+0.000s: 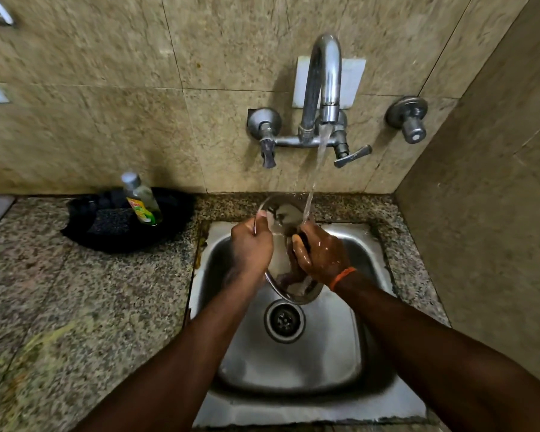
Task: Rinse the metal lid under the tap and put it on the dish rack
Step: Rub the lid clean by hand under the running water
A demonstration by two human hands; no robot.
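**Rinse in hand: lid under the running tap, rack out of view**

You're mid-rinse. The lid (289, 213) is held on edge over the sink (309, 363), just above the drain (284, 321), which sits at 6 o'clock from it. The stream (320, 157) from the tap (323, 76) at 12 o'clock lands on the lid's upper right part, next to your right hand (321, 254).

Your left hand (251, 247) is at 9 o'clock on the lid, thumb and fingers clamped on the rim. Your right hand is at 3 o'clock, wet, with its fingers curled tight against the lid's face, round what looks like a dark knob. I can't tell for sure what that is. There's an orange band (342, 277) on that wrist.

Next move, as I judge it: turn the lid so the water reaches the lower half. Then shut the lever (353, 155), shake off the drips and carry the lid to the dish rack. The rack isn't in view, so you'll need to look round for it. Wet steel is slippery, so hold on to the rim.

- **Lid:** thin, round, shiny metal, slightly domed, mirror-like.
- **Sink:** brushed steel, square with rounded corners.
- **Worktop** (91, 291)**:** speckled granite.
- **Wall:** beige stone tiles.
- **At 10 o'clock from the sink:** a black tray (175, 210) holds a coarse dark scrub pad (106, 224) and a clear plastic bottle (142, 201) of green liquid.
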